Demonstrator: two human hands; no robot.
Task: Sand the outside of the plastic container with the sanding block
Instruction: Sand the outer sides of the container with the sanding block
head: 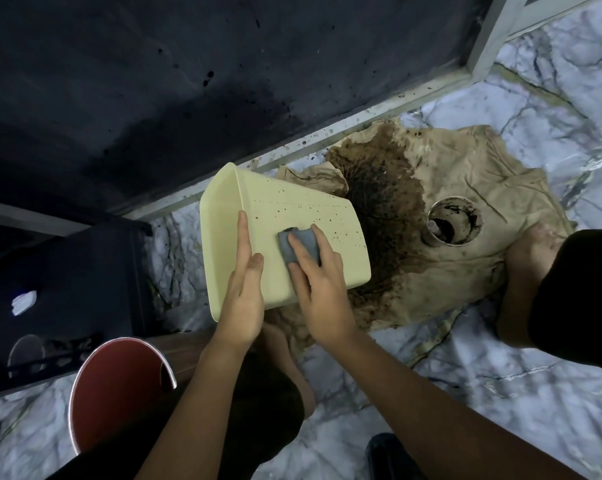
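Observation:
A pale yellow plastic container (pixel 292 209) lies tilted on its side above a stained cloth, its open mouth to the left and its speckled outer wall facing up. My left hand (pixel 244 292) rests flat on that wall near the rim, fingers straight. My right hand (pixel 318 292) presses a grey sanding block (pixel 299 245) against the middle of the wall, fingers curled over it. Most of the block is covered by my fingers.
A beige cloth (pixel 465 188) with a dark brown stain covers the marble floor (pixel 500 393). A small dirty cup (pixel 453 221) stands on it. A red bucket (pixel 119 386) sits lower left, a black crate (pixel 60 299) at the left, a dark wall panel (pixel 188 81) behind. My knee (pixel 569 289) is at the right.

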